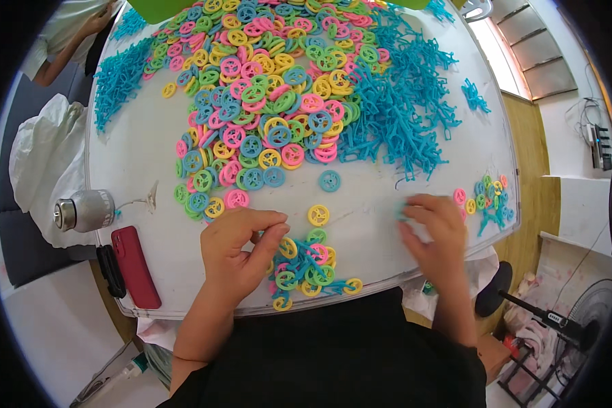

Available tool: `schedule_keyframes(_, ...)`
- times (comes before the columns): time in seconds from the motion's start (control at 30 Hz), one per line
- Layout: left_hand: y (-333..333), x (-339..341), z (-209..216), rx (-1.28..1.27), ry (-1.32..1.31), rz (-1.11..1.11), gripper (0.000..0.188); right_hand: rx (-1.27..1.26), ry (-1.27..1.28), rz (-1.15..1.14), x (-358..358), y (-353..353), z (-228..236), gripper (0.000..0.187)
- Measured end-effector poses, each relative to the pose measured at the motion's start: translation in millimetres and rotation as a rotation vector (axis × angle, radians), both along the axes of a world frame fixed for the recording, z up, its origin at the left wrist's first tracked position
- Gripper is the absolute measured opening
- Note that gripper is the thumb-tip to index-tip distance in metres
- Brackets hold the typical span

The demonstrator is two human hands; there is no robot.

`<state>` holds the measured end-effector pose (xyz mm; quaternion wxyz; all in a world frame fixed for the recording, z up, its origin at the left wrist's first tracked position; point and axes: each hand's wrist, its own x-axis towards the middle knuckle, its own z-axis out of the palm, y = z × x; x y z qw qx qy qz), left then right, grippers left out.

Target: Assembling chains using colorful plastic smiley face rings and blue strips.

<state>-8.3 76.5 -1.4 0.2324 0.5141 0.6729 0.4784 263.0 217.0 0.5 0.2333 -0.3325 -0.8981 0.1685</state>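
My left hand (241, 248) is closed in a pinch over the table's near side. What its fingertips hold, if anything, is hidden. A yellow wheel (287, 247) shows right by the thumb, and I cannot tell whether it is held. Below lies a small heap of blue stick-like plastic parts (302, 262) mixed with pink, green and yellow wheels. My right hand (435, 234), smeared by motion, is over the table to the right, with a blurred teal spot at its fingertips. Between the hands lie a single yellow wheel (318, 215) and, farther off, a blue wheel (329, 181).
A large pile of coloured wheels (251, 102) covers the table's far middle, with blue plastic parts (408, 102) at its right and more blue parts (119, 81) at far left. A steel bottle (85, 211) and red phone (136, 265) lie left. Small wheels (481, 194) sit right.
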Motion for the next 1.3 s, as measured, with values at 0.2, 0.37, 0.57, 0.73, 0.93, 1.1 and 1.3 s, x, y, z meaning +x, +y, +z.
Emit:
schedule_keyframes(0.2,-1,-5,-8,0.032,0.007,0.041,0.011,0.058,0.011,0.164,-59,-5,-22,0.031)
schedule_keyframes(0.37,1,-4,-1,0.009,-0.029,0.036,0.007,-0.123,0.091,0.163,-52,-4,-17,0.028)
schedule_keyframes(0.57,1,-5,0,0.012,-0.016,0.008,0.008,-0.139,0.153,-0.144,-12,10,0,0.024)
schedule_keyframes(0.73,2,-3,3,0.004,-0.025,0.017,0.009,-0.124,-0.053,-0.211,-15,14,6,0.022)
schedule_keyframes(0.93,-4,-8,-2,0.019,-0.103,0.120,0.008,0.189,-0.150,-0.019,-56,39,7,0.029)
schedule_keyframes(1.1,-7,-10,-12,0.124,-0.220,0.238,0.009,0.087,-0.146,0.074,-64,20,11,0.035)
schedule_keyframes(1.3,-5,-6,0,0.020,-0.133,0.107,0.007,0.042,-0.195,0.231,-80,-2,-9,0.040)
